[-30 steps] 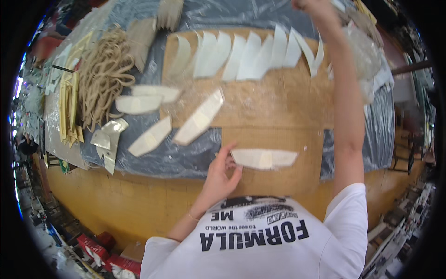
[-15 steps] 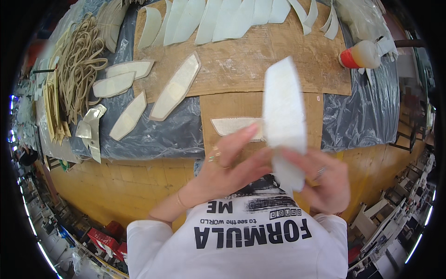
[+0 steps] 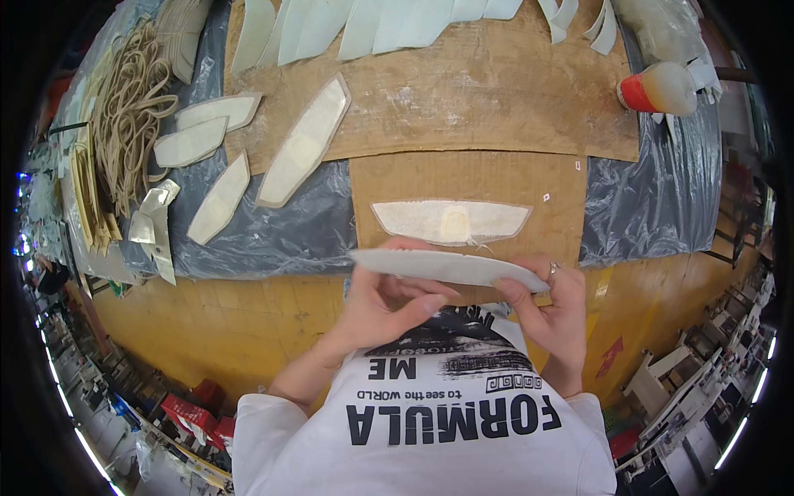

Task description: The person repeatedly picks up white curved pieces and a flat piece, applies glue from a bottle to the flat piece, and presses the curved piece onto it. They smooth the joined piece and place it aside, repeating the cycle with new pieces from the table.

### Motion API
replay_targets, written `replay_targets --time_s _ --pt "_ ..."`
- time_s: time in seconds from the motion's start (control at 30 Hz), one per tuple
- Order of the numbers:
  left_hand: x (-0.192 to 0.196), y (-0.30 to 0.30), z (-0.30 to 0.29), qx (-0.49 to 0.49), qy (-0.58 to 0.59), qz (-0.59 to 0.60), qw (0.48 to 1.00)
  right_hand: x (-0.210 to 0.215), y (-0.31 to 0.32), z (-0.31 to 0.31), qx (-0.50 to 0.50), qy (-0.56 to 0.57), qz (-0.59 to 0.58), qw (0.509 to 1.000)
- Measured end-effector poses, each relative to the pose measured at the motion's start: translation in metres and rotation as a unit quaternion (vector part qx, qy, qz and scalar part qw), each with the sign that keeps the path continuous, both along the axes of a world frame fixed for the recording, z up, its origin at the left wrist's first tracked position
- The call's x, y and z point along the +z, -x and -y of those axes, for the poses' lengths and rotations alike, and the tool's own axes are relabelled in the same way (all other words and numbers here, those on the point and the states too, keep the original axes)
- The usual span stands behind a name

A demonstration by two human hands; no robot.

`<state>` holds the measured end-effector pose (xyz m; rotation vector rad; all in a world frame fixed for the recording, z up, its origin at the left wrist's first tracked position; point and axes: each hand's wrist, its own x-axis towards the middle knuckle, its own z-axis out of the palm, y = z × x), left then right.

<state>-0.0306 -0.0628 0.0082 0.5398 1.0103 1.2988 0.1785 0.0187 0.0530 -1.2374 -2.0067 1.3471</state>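
Just off the table's near edge, a white shaped panel (image 3: 447,266) with a curved long edge is held almost level and seen nearly edge-on. My right hand (image 3: 556,310) pinches its right end between thumb and fingers. At the left end, my left hand (image 3: 368,306) has a finger behind the panel and others on the near side, its thumb pointing right, apart from it. Beyond the panel lies a cream fabric piece (image 3: 413,219) with a tan border and a paler patch in its middle, flat on the cardboard (image 3: 364,178).
Several similar bordered pieces (image 3: 304,140) lie to the left. White panels (image 3: 413,29) line the far edge. A bundle of tan cord (image 3: 136,107) and a shiny scrap (image 3: 155,223) lie at far left. At right stands a red-and-clear container (image 3: 657,89); dark plastic sheeting (image 3: 645,198) covers the table.
The white panel has swung from upright to nearly level and come nearer to me, uncovering the bordered piece. My left hand has moved to its left end; my right hand stays at the other.
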Motion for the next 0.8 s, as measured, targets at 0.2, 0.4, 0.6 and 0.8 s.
replay_targets --time_s 0.2,0.4,0.6,0.8 --pt "-0.003 0.029 -0.009 -0.027 0.102 -0.14 0.985 -0.022 -0.008 -0.009 -0.093 0.292 -0.059 0.95" --pt "-0.011 0.015 -0.023 0.054 0.096 -0.22 0.969 -0.038 0.003 -0.021 -0.134 0.183 0.057 0.972" --pt "-0.012 0.015 -0.028 0.032 0.165 -0.397 0.902 -0.045 0.012 -0.014 -0.16 0.206 0.067 0.963" --pt "0.002 0.014 -0.04 0.07 0.001 -0.688 0.722 -0.044 0.008 -0.02 -0.135 0.252 0.021 0.958"
